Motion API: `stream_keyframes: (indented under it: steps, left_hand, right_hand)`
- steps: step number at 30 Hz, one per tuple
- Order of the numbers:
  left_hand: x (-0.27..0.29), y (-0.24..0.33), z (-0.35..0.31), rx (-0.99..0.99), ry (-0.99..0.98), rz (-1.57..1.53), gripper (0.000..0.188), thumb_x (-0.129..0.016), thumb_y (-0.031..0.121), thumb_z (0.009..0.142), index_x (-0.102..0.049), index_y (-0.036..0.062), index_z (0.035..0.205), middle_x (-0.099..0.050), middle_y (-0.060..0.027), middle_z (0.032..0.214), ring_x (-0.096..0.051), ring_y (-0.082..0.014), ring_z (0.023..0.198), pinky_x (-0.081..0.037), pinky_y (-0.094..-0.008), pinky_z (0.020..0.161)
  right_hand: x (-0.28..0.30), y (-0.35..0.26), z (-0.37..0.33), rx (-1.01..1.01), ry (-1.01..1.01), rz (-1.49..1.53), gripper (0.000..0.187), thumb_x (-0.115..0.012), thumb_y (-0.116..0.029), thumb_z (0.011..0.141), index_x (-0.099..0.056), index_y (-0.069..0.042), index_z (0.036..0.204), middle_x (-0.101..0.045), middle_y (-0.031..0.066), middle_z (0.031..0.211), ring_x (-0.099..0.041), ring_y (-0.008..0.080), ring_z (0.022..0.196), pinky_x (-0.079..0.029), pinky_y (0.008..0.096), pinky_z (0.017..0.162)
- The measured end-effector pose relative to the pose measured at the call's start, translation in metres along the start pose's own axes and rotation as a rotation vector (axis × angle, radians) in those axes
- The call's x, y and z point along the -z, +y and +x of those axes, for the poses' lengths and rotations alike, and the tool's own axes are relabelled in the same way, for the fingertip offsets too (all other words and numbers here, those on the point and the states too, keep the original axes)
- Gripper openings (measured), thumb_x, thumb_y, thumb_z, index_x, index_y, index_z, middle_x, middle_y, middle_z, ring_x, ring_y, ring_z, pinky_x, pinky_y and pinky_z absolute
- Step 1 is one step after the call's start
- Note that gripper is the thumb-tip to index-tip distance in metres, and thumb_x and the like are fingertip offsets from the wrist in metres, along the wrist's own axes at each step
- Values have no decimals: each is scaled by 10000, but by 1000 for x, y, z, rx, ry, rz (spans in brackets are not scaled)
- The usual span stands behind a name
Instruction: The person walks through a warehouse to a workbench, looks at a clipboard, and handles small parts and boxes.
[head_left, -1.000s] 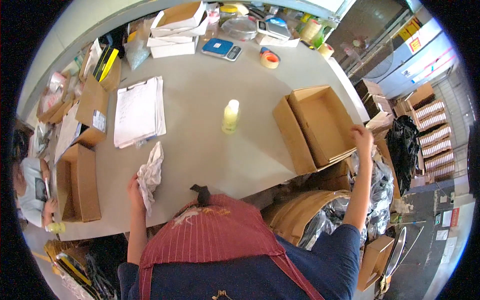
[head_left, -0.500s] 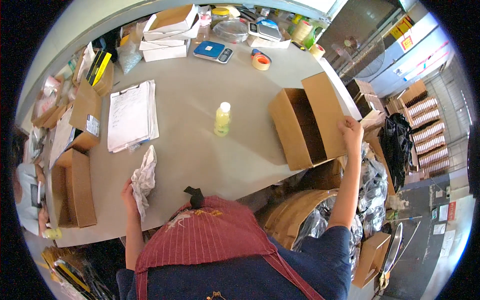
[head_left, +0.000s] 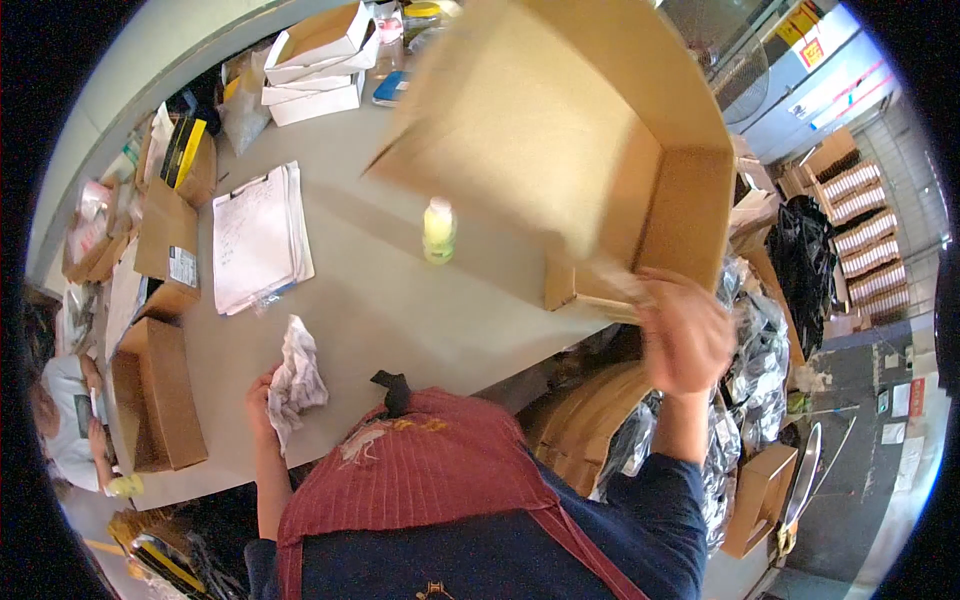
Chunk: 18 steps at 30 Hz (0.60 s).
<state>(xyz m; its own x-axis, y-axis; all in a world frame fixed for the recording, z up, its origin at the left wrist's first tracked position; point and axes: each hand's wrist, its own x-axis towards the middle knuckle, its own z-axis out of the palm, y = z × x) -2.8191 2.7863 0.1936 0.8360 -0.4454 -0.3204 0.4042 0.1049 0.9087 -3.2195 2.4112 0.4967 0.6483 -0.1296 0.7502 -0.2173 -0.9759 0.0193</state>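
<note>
Head cam: my right hand (head_left: 688,335) now has the cardboard box (head_left: 570,150) swung up off the table (head_left: 400,300), fingers clamped on its bottom edge. Left hand (head_left: 264,400) stays closed around crumpled paper (head_left: 296,378), so packing's close.

the person wears a dark navy short-sleeved shirt (head_left: 520,545) under a red apron (head_left: 430,470) with fine vertical stripes. a black loop (head_left: 393,390) sits at the apron's 12 o'clock edge, and a red strap (head_left: 590,550) runs toward 5 o'clock. both forearms are bare.
</note>
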Motion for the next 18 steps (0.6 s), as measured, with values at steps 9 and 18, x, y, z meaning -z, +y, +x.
stream_keyframes:
  steps: [9, 18]
  left_hand:
    - [-10, 84, -60, -139, -94, 141, 567, -522, 497, 971, -602, -19, 1194, -686, -108, 965, -649, -193, 863, -518, -308, 758]
    - [13, 93, -76, 81, 15, 629, 422, -616, 340, 911, -627, -26, 1119, -656, -109, 1042, -567, -185, 979, -422, -316, 876]
  right_hand:
    - [-128, -59, 23, 613, -101, 400, 344, -635, -193, 657, -646, 35, 914, -652, 125, 860, -652, 238, 795, -580, 356, 739]
    - [-199, -129, 31, 864, 21, 547, 344, -629, -188, 699, -630, -32, 1005, -631, 88, 972, -624, 217, 880, -511, 352, 785]
